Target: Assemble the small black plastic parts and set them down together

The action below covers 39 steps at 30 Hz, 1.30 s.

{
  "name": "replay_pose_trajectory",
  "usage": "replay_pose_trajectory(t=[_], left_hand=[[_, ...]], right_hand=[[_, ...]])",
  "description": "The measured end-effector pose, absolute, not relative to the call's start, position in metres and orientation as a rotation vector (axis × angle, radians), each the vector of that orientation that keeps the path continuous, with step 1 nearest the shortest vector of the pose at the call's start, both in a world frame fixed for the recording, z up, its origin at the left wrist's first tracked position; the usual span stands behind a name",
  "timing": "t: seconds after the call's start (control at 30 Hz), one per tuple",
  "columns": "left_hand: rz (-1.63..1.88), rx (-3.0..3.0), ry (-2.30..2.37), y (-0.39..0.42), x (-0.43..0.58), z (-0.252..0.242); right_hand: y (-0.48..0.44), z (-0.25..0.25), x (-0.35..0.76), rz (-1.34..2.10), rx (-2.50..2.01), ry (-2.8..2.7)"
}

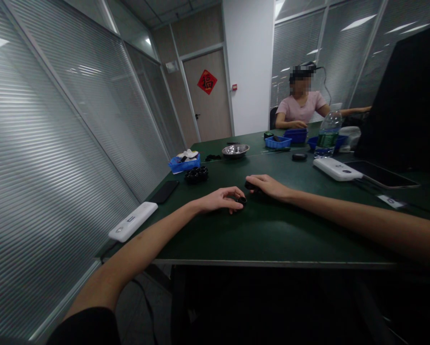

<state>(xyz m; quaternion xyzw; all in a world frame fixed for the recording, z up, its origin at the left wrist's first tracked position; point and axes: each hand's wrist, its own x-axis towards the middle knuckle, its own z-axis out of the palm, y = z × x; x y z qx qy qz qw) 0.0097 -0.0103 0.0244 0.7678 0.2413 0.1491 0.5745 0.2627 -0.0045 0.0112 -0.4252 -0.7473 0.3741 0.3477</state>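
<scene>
Over the green table my left hand has its thumb and fingers closed on a small black ring-shaped piece, whose exact kind I cannot make out. Just to the right and a little farther off, my right hand grips a dark black piece, mostly covered by the fingers. The two hands are close but apart. Beyond my left hand sits a cluster of several shiny black round pieces.
A blue basket, a metal bowl and a phone lie around the left and middle. White power banks sit at both sides. At right are a water bottle, tablet and dark screen. A person sits opposite.
</scene>
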Motion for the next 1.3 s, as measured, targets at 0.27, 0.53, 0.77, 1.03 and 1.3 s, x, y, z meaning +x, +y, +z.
replay_pose_trajectory(t=[0.27, 0.53, 0.77, 1.03, 1.3], left_hand=[[0.359, 1.647, 0.563, -0.006, 0.013, 0.018], [0.390, 1.560, 0.564, -0.003, 0.015, 0.014], [0.449, 1.594, 0.572, -0.012, 0.013, 0.019], [0.624, 1.842, 0.646, -0.001, 0.014, 0.009], [0.900, 1.994, 0.757, 0.033, -0.011, 0.013]], right_hand=[[-0.028, 0.016, 0.261, 0.494, -0.832, -2.158], [-0.034, 0.012, 0.260, 0.462, -0.767, -2.263], [-0.037, 0.016, 0.257, 0.385, -0.652, -2.331], [-0.029, 0.011, 0.257, 0.128, -0.580, -2.420], [-0.028, 0.010, 0.255, 0.043, -0.628, -2.501]])
